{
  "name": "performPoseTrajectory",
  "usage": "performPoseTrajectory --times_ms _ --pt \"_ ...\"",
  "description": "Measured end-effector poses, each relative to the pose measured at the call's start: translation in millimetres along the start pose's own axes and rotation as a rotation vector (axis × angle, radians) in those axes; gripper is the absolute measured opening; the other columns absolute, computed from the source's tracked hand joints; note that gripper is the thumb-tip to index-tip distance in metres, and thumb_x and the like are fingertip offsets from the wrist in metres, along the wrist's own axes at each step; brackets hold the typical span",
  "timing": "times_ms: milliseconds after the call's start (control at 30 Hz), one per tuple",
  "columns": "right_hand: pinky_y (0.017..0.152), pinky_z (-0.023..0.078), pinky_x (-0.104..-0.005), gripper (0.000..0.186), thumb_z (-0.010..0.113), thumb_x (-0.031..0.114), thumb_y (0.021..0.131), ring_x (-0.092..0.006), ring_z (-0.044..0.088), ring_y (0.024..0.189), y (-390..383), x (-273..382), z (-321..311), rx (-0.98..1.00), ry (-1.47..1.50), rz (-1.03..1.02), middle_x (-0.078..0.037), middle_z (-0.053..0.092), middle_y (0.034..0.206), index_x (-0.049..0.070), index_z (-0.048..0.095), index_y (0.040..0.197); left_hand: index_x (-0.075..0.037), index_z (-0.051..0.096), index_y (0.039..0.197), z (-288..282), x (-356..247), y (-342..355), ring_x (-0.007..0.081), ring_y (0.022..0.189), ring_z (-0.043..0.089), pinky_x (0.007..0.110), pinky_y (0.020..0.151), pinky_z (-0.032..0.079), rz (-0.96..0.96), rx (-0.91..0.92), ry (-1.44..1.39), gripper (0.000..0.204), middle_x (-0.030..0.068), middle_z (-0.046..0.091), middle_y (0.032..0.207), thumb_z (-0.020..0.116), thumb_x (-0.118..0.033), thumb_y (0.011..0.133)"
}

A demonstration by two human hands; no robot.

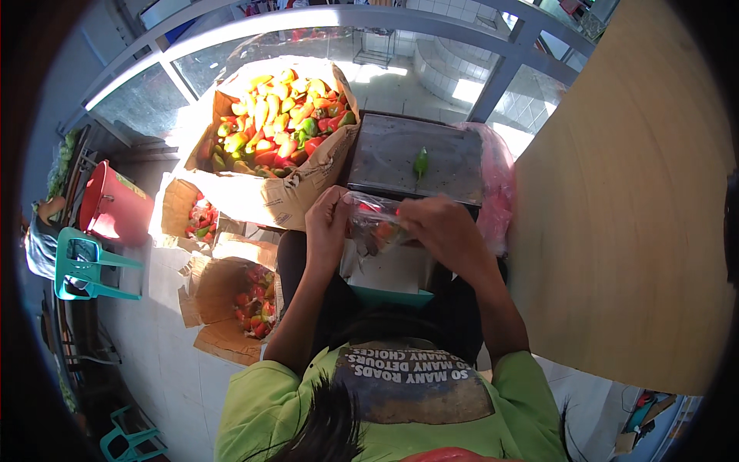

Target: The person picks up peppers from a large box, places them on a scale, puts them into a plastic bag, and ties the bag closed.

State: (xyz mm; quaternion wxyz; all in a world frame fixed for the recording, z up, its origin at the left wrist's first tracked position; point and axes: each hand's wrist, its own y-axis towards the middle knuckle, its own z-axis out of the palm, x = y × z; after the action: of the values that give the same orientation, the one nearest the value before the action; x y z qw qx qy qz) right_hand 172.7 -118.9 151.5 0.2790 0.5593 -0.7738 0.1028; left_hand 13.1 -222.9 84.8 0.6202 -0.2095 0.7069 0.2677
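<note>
Between my two hands hangs a clear plastic bag [377, 223] with a few red and green peppers inside. My left hand [327, 219] pinches the bag's upper left edge, and my right hand [443, 229] grips its upper right side. The bag is over my lap, in front of a white open box [392, 269]. Just beyond, a dark flat metal tray [385, 146] carries a single green pepper [421, 163]. At the far left of it stands a large cardboard box [285, 202] heaped with red, yellow, orange and green peppers [281, 115].
Two smaller cardboard boxes, one nearer [212, 289] and one farther [175, 208], hold more peppers at my left. A red bucket [115, 204] and a teal stool [77, 266] stand beyond them. Pink plastic [496, 185] lies beside the tray. A wooden panel [623, 208] fills the right.
</note>
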Motion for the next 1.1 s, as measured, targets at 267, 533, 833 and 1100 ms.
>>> performPoseTrajectory --times_ms 267,533,833,1100 --pt "0.06 0.044 -0.0372 0.008 0.057 0.009 0.078 -0.0301 0.056 0.064 39 4 2 -0.007 0.555 -0.26 -0.012 0.055 0.067 0.003 0.053 0.08 -0.002 0.054 0.084 -8 17 10 0.0063 0.061 0.049 0.022 0.056 0.04 -0.124 0.172 -0.299 0.016 -0.0007 0.051 0.072 0.046 -0.014 0.091" --pt "0.07 0.047 -0.0388 0.027 0.056 0.003 0.073 -0.0319 0.056 0.088 56 -155 60 -0.396 -0.391 0.168 -0.015 0.053 0.094 0.01 0.059 0.099 0.001 0.053 0.104 -14 17 4 0.0141 0.08 0.061 0.027 0.073 0.05 -0.274 0.247 -0.875 0.02 0.0074 0.061 0.091 0.043 -0.01 0.091" --pt "0.077 0.046 -0.0432 0.038 0.053 0.004 0.072 -0.0387 0.053 0.091 57 -185 88 -0.246 -0.28 0.271 -0.021 0.048 0.1 0.012 0.054 0.109 0.004 0.054 0.104 -8 -7 14 0.0111 0.074 0.06 0.024 0.069 0.05 -0.272 0.161 -0.78 0.024 0.0072 0.062 0.087 0.04 -0.012 0.093" --pt "0.067 0.048 -0.0247 0.026 0.046 0.015 0.09 -0.0132 0.06 0.067 14 -95 22 -0.563 1.039 0.202 -0.01 0.061 0.084 0.006 0.048 0.114 0.002 0.057 0.096 5 1 12 0.0067 0.064 0.057 0.02 0.058 0.047 -0.237 0.121 -0.637 0.023 0.0032 0.06 0.075 0.041 -0.014 0.093"
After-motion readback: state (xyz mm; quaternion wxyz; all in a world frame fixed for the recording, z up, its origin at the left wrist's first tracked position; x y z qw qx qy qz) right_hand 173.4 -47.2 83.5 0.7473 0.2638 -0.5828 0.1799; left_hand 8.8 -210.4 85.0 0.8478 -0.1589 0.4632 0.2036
